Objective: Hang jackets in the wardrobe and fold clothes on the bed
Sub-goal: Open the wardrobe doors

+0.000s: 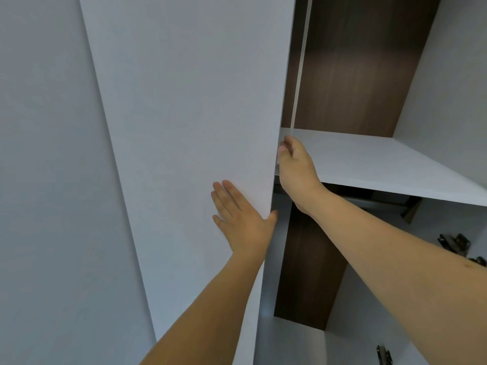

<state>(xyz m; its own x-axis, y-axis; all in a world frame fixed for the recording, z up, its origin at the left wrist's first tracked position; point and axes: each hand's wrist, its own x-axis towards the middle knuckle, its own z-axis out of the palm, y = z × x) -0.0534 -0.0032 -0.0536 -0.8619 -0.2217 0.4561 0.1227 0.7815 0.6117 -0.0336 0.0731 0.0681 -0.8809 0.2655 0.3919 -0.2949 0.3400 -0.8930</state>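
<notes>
A white wardrobe door [189,114] fills the middle of the view, with the open wardrobe to its right. My left hand [241,219] lies flat on the door's outer face near its edge, fingers apart, thumb hooked at the edge. My right hand [296,169] grips the door's free edge higher up, fingers curled behind it. Inside are a white shelf [369,159], a dark wood back panel [350,61] and a metal hanging rail [379,204] under the shelf. No jackets or clothes are in view.
A white wall or panel [47,180] stands left of the door. Metal hinges [454,245] sit on the wardrobe's right side wall, with another hinge [383,355] lower down. The compartment below the shelf holds nothing that I can see.
</notes>
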